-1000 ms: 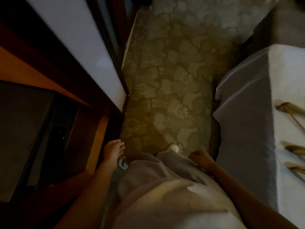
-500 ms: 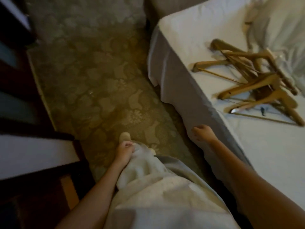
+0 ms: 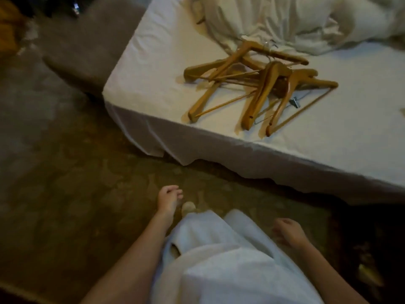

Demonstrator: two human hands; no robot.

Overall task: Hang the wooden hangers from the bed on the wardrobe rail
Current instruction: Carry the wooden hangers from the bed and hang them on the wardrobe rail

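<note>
**Wooden hangers point(image 3: 258, 84) still piled on the bed**

Wooden hangers in a messy heap, upper right of the frame, on the white sheet of the bed point(image 3: 153, 69), close to its near edge. Arms and thin bars crossed over each other, all tangled. Metal hooks hard to make out in the blur, near the crumpled bedding point(image 3: 285, 20) at the top. A small metal clip point(image 3: 294, 103) poking out on the right side of the heap.

Left hand point(image 3: 167, 199) low in the middle of the frame, over the patterned floor point(image 3: 65, 183), fingers loosely curled, holding nothing. Right hand point(image 3: 287, 234) lower right, also loosely curled and empty. Both well apart from the heap. No wardrobe rail in view.

Probably light and stiff, smooth wood, not easy to break. Likely to snag, since hooks and bars can catch on each other. Best to take the top one, near the neck where the two arms meet, and lift slowly to shake it free. Noisy clatter likely if pulled fast. Not one hanger picked up yet in this view.
</note>
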